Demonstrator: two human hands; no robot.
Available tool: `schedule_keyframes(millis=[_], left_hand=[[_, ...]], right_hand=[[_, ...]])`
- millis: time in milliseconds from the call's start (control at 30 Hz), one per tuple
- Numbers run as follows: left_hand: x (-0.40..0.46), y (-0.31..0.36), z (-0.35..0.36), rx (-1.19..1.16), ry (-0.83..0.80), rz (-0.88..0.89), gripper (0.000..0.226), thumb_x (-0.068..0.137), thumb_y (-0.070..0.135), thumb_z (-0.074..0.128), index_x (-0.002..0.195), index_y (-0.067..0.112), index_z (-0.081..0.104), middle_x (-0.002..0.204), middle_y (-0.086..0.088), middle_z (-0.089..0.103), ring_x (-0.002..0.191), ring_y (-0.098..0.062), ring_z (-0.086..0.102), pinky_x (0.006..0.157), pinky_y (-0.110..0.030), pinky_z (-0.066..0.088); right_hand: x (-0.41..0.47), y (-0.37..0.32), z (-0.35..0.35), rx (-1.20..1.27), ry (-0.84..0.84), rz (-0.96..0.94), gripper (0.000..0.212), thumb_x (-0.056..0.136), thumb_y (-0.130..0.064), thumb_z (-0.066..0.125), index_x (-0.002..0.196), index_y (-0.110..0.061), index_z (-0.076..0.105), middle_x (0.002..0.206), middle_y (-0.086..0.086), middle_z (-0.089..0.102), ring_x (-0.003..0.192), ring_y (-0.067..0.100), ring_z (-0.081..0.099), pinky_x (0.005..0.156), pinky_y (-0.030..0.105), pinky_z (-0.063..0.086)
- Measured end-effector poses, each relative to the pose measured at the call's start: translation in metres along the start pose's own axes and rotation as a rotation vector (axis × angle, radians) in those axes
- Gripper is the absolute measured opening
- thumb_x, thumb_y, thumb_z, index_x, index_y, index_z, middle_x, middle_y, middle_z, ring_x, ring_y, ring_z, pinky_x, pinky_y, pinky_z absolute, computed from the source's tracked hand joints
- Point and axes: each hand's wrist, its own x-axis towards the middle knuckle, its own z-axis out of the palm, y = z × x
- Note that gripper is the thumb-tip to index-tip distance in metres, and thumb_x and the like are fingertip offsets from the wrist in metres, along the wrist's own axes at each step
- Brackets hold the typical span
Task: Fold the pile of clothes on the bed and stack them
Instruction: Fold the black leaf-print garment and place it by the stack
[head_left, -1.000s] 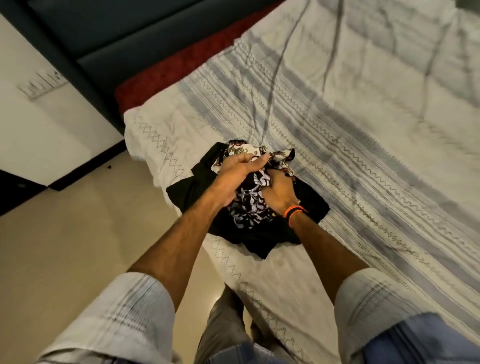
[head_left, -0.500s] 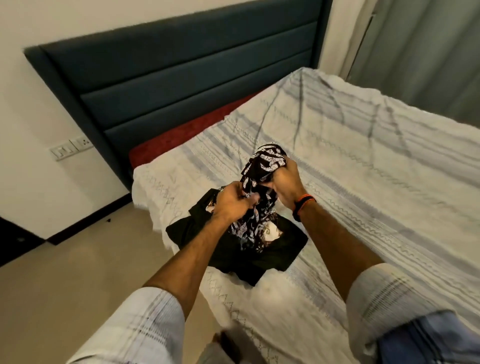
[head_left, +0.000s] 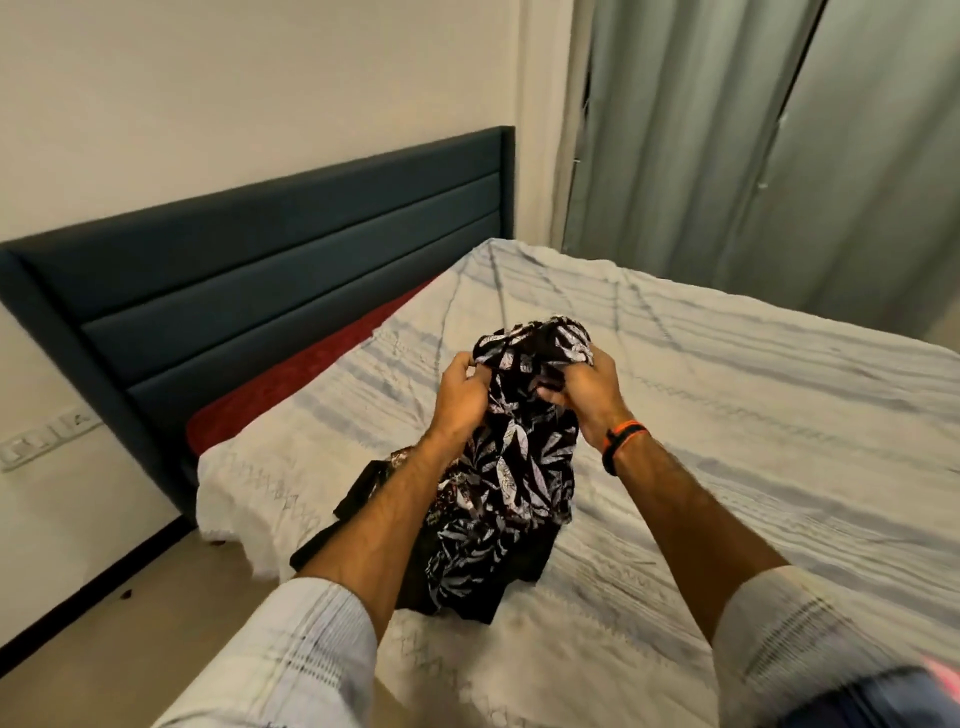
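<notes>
A black garment with a white leaf print (head_left: 511, 467) hangs bunched between both hands above the bed (head_left: 727, 467). My left hand (head_left: 462, 397) grips its upper left edge, fingers curled into the cloth. My right hand (head_left: 587, 389), with an orange band on the wrist, grips the upper right part. Under the hanging garment lies a dark pile of other clothes (head_left: 363, 525) near the bed's left edge, partly hidden by my left forearm and the printed cloth.
The bed carries a pale striped cover. A dark blue headboard (head_left: 270, 291) stands at the left, with a red mattress strip (head_left: 291, 384) below it. Grey-green curtains (head_left: 753, 145) hang behind the bed. Bare floor (head_left: 104, 613) runs along the left.
Both hands have lifted the printed garment higher off the dark pile, and it now hangs longer below them. The view has tilted up, showing the wall and curtains.
</notes>
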Motion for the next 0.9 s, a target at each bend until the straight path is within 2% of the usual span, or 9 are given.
schedule_keyframes(millis=[67,167,300,500,567,667,733,800,900], left_hand=[[-0.006,0.010,0.012,-0.068,-0.035,0.005,0.016,0.101,0.019,0.042,0.102,0.020,0.058,0.099,-0.011,0.068,0.086,-0.025,0.062,0.067,-0.036,0.048],[-0.014,0.022,0.031,-0.170,-0.078,-0.027,0.015,0.103,0.021,0.044,0.099,0.020,0.058,0.103,-0.012,0.069,0.088,-0.021,0.064,0.075,-0.037,0.051],[-0.017,0.037,0.054,-0.277,-0.110,-0.052,0.014,0.103,0.016,0.045,0.101,0.014,0.058,0.102,-0.012,0.069,0.093,-0.024,0.064,0.089,-0.043,0.053],[-0.032,0.067,0.129,-0.346,-0.176,-0.109,0.014,0.102,0.013,0.046,0.104,0.006,0.058,0.102,-0.017,0.067,0.093,-0.027,0.063,0.092,-0.049,0.053],[-0.028,0.073,0.151,-0.442,-0.154,-0.156,0.016,0.101,0.012,0.047,0.106,0.002,0.059,0.101,-0.018,0.068,0.092,-0.030,0.065,0.088,-0.047,0.056],[-0.028,0.086,0.182,-0.571,-0.138,-0.216,0.014,0.101,0.010,0.050,0.099,0.004,0.062,0.085,-0.010,0.070,0.071,-0.020,0.067,0.061,-0.029,0.061],[-0.025,0.093,0.200,-0.631,-0.158,-0.241,0.015,0.101,0.008,0.050,0.094,0.006,0.062,0.075,-0.006,0.071,0.061,-0.016,0.066,0.053,-0.025,0.058],[-0.023,0.096,0.215,-0.670,-0.209,-0.235,0.014,0.101,0.004,0.047,0.104,0.003,0.061,0.086,-0.011,0.070,0.074,-0.019,0.067,0.068,-0.032,0.060],[-0.022,0.094,0.234,-0.608,-0.251,-0.208,0.027,0.099,-0.004,0.045,0.124,0.003,0.052,0.101,-0.012,0.066,0.088,-0.019,0.064,0.078,-0.032,0.058]], right_hand=[[-0.010,-0.005,-0.014,-0.009,0.039,0.000,0.021,0.097,-0.006,0.056,0.116,-0.010,0.063,0.090,-0.001,0.068,0.065,0.006,0.062,0.055,0.020,0.055],[-0.026,-0.008,-0.036,-0.020,0.022,0.043,0.026,0.093,-0.016,0.066,0.118,-0.010,0.062,0.090,-0.002,0.066,0.067,0.008,0.059,0.055,0.022,0.054],[-0.049,-0.012,-0.059,-0.160,-0.080,0.010,0.046,0.078,-0.041,0.080,0.117,-0.021,0.066,0.103,-0.006,0.073,0.092,0.012,0.069,0.069,0.027,0.056],[-0.065,-0.027,-0.126,-0.239,-0.114,-0.052,0.056,0.069,-0.035,0.087,0.119,-0.027,0.064,0.111,-0.008,0.073,0.102,0.010,0.069,0.082,0.034,0.058],[-0.058,-0.028,-0.141,-0.347,-0.105,-0.014,0.070,0.059,-0.048,0.091,0.121,-0.030,0.063,0.112,-0.009,0.072,0.103,0.010,0.068,0.083,0.035,0.058],[-0.038,-0.026,-0.170,-0.475,-0.002,-0.002,0.098,0.038,-0.066,0.093,0.122,-0.028,0.059,0.112,-0.007,0.071,0.101,0.012,0.069,0.088,0.039,0.057],[-0.028,-0.032,-0.191,-0.513,0.047,-0.030,0.072,0.051,-0.053,0.094,0.108,-0.021,0.063,0.099,-0.005,0.073,0.089,0.015,0.070,0.079,0.036,0.058],[-0.023,-0.044,-0.208,-0.538,0.045,-0.111,0.025,0.074,-0.032,0.084,0.087,-0.020,0.067,0.079,-0.008,0.069,0.073,0.013,0.064,0.066,0.032,0.051],[-0.010,-0.053,-0.229,-0.469,0.072,-0.173,0.007,0.087,-0.022,0.070,0.080,-0.020,0.068,0.074,-0.002,0.069,0.070,0.017,0.061,0.071,0.044,0.053]])
